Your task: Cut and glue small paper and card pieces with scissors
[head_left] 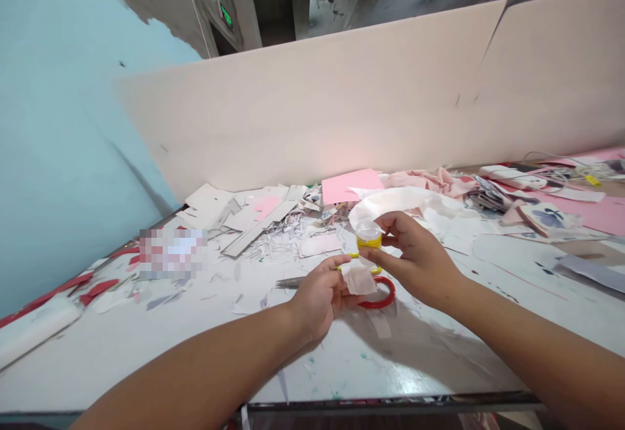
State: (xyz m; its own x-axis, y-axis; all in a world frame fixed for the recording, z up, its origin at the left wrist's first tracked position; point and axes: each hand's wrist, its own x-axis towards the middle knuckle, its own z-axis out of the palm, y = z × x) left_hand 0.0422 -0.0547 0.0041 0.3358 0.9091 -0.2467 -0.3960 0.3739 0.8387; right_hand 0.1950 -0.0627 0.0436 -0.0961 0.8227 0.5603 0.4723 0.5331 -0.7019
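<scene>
Head view: my right hand [413, 257] pinches a small clear plastic cup with a yellow band [369, 241] between thumb and fingers, held up above the white-topped counter [146, 358]. My left hand [318, 303] pinches a pale translucent square of tissue-like paper [359, 280] just below the cup; hands close together, not pressed. Red-handled steel scissors [378, 293] lie under my hands, blades toward 9 o'clock, apparently not held. Done so far: loose cut scraps of white paper [256, 221] lie at 11 o'clock, with a crumpled white sheet [385, 205] just behind my right hand. A flat pink card [351, 186] and rumpled pink cloth [430, 182] sit around 12 to 1 o'clock. Left: the square is not on the cup yet, as far as shows; cannot tell if anything is stuck to the cup. Tall pale pink board [303, 104] runs along the counter's far side.
</scene>
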